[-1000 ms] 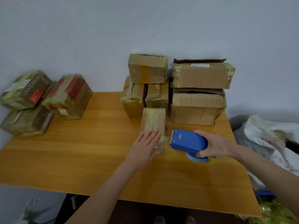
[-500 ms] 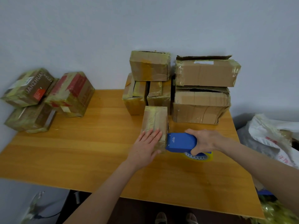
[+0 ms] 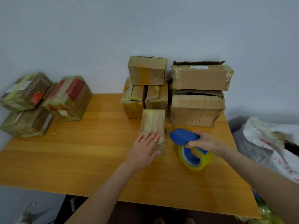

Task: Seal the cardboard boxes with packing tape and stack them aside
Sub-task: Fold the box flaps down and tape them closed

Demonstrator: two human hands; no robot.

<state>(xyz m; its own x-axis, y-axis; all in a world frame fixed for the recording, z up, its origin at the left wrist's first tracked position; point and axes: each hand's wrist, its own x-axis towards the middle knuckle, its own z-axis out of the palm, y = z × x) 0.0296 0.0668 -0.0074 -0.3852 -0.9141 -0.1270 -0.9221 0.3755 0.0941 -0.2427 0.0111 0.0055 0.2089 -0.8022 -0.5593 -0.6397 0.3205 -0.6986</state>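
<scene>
L hand (image 3: pixel 144 148) flat w/ straight fingers on small box (image 3: pixel 153 126), R hand (image 3: pixel 206 142) gripping blue tape dispenser (image 3: pixel 184 136) just beside it, yellowish tape roll (image 3: pixel 195 156) on desk (image 3: pixel 80 159), box stacks behind

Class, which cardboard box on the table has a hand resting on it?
The small box in front: the left hand lies flat on it; no other box is touched.

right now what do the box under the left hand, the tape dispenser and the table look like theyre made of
Small box: brown cardboard, matte, with glossy yellowish tape strips along the top.
Tape dispenser: blue moulded plastic by its smooth, even colour, carrying a translucent yellow tape roll.
Table: wood or wood-look laminate; grain lines under a slight sheen.
</scene>
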